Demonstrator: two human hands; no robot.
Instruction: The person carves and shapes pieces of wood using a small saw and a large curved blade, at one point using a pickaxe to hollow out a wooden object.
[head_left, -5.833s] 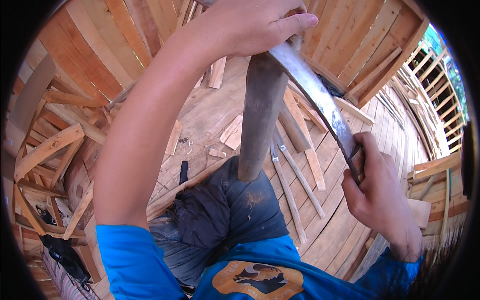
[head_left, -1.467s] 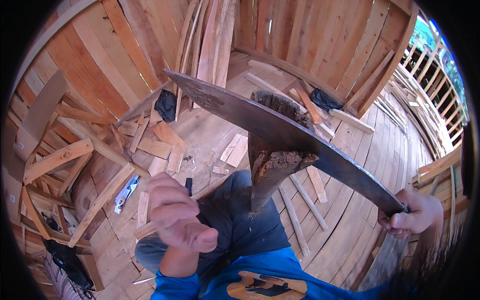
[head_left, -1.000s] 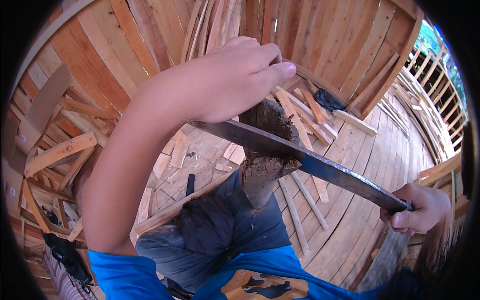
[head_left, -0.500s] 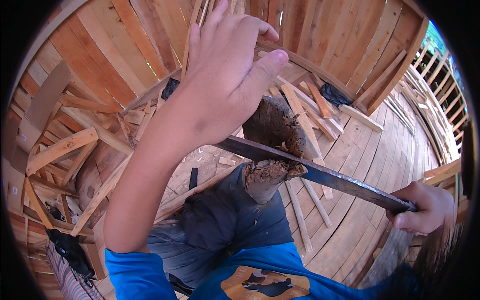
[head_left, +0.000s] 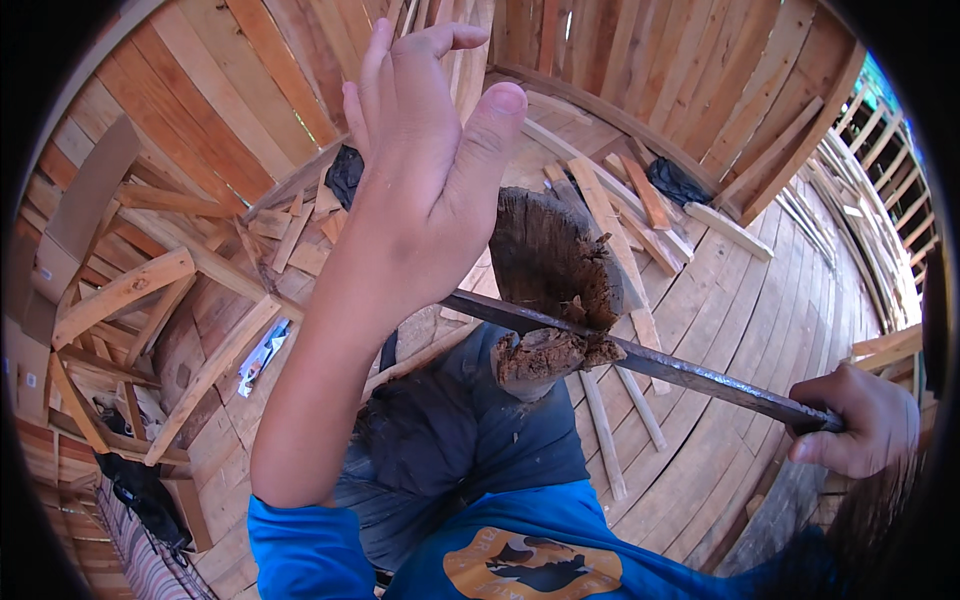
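My left hand (head_left: 430, 170) is raised over the work, fingers apart, with nothing in it. At the right, my right hand (head_left: 858, 418) grips one end of a long, flat steel blade (head_left: 710, 378). It runs slantwise across a weathered, hollowed piece of wood (head_left: 550, 250), set into a gap between the dark hollow part and a crumbly brown lump (head_left: 540, 362) nearer my body. Behind my left wrist the blade's far end is hidden. The wood stands in front of my lap, against my dark trousers (head_left: 420, 430); its foot cannot be seen.
Loose boards and sticks (head_left: 640, 220) lie on the plank floor (head_left: 730, 300) ahead and to the right. A timber frame (head_left: 215, 365) stands at the left, beside a sheet of cardboard (head_left: 90, 205). Plank walls (head_left: 640, 80) rise at the back. A black bag (head_left: 675, 182) lies by the wall.
My left hand has shifted left and a little lower, uncovering more of the hollow wood. My right hand and the blade sit slightly further right. The blade remains in the gap.
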